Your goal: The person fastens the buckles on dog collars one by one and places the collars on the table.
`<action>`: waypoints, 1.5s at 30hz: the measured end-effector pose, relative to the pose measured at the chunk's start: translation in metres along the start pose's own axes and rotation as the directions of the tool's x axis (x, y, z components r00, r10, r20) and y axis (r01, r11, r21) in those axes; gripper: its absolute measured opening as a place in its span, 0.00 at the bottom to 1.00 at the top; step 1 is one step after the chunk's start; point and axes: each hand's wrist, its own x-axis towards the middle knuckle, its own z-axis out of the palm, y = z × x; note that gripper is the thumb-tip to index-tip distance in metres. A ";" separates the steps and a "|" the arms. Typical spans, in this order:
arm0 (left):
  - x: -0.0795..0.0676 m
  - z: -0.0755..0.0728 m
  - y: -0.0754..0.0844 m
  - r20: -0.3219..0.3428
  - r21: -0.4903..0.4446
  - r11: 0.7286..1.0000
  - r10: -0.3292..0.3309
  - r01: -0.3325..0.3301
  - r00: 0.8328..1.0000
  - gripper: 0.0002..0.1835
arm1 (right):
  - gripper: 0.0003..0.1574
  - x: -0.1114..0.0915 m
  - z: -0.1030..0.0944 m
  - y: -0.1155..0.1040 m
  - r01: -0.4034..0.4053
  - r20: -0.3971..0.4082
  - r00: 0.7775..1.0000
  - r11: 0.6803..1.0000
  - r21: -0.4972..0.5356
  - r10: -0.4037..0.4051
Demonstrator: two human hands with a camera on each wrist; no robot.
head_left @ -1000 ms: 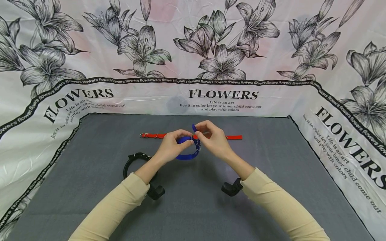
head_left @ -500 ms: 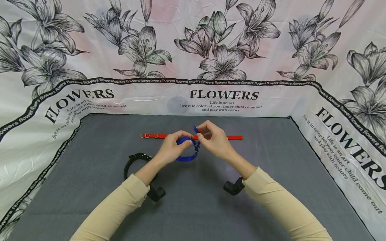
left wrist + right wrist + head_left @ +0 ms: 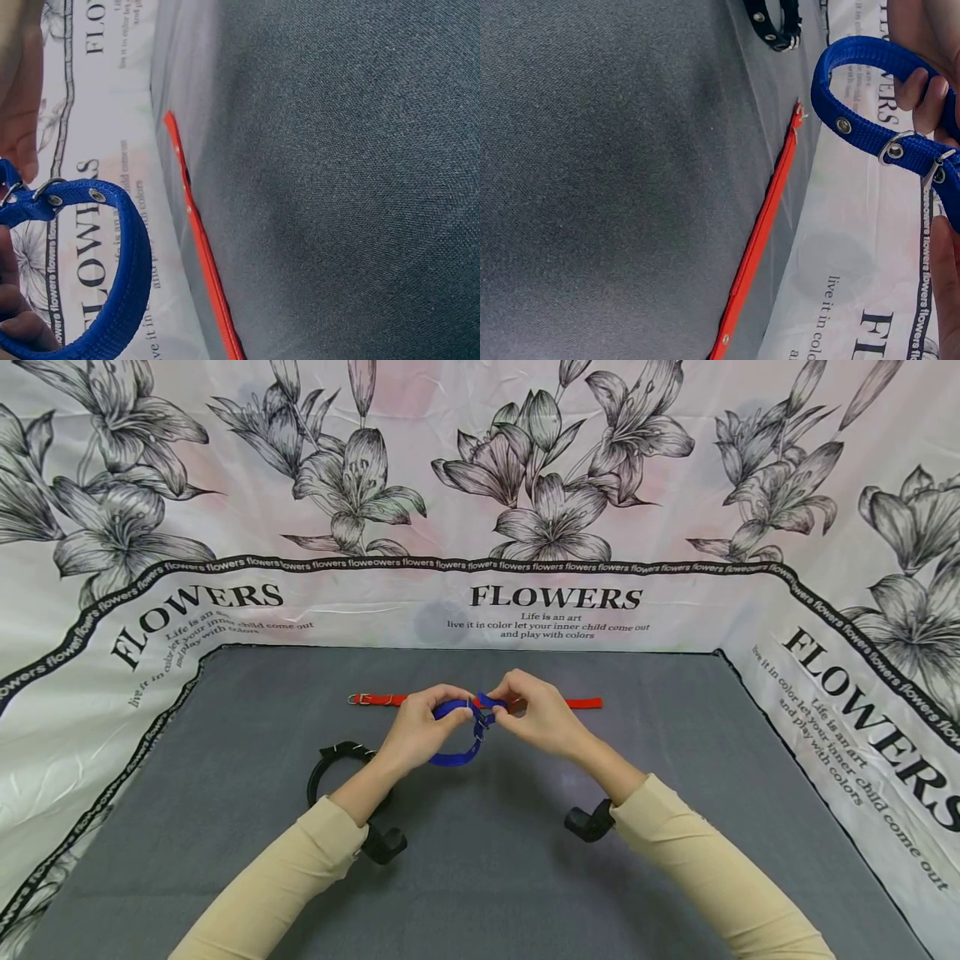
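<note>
A blue pet collar [image 3: 452, 760], bent round into a loop, is held up between both hands over the grey cloth. My left hand [image 3: 414, 728] pinches its upper side close to the buckle, thumb on the near face. With thumb and fingers my right hand [image 3: 542, 717] grips the strap end just right of the buckle. In the right wrist view, the metal buckle [image 3: 937, 171] has the strap through it, beside a D-ring [image 3: 894, 150] and metal eyelets. The left wrist view shows the padded band [image 3: 135, 262] curving down, the left fingertips partly inside the loop.
Behind the hands a red collar [image 3: 582, 702] lies stretched out flat, its middle hidden by them. A looped black collar [image 3: 317, 777] rests at the left, partly under the left forearm. Flower-printed cloth [image 3: 555, 610] rises behind the grey cloth [image 3: 480, 877].
The right hand has moved slightly down, and the blue strap end has gone from sticking up to lying lower beside the buckle. The loop has shifted a little left.
</note>
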 end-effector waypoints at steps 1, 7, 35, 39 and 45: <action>0.000 0.000 0.000 -0.004 -0.003 1.000 -0.004 0.004 1.000 0.10 | 0.07 0.000 0.000 0.000 0.007 0.004 1.000 1.000 0.001 -0.007; -0.001 0.000 0.001 -0.020 -0.002 1.000 0.002 -0.002 1.000 0.08 | 0.07 0.000 0.001 0.002 0.032 0.029 0.999 0.999 -0.018 -0.031; -0.001 -0.001 0.001 -0.022 -0.068 0.998 -0.006 0.004 1.000 0.10 | 0.10 -0.006 0.011 -0.001 -0.182 -0.037 0.980 0.959 0.218 0.195; -0.001 0.000 0.001 -0.017 -0.078 0.997 -0.016 0.014 1.000 0.10 | 0.08 -0.005 0.011 0.000 -0.164 -0.043 0.983 0.959 0.232 0.178; -0.002 0.001 0.002 -0.006 -0.078 0.997 -0.003 0.003 1.000 0.11 | 0.05 -0.005 0.013 0.003 -0.036 -0.090 0.995 0.988 0.150 0.050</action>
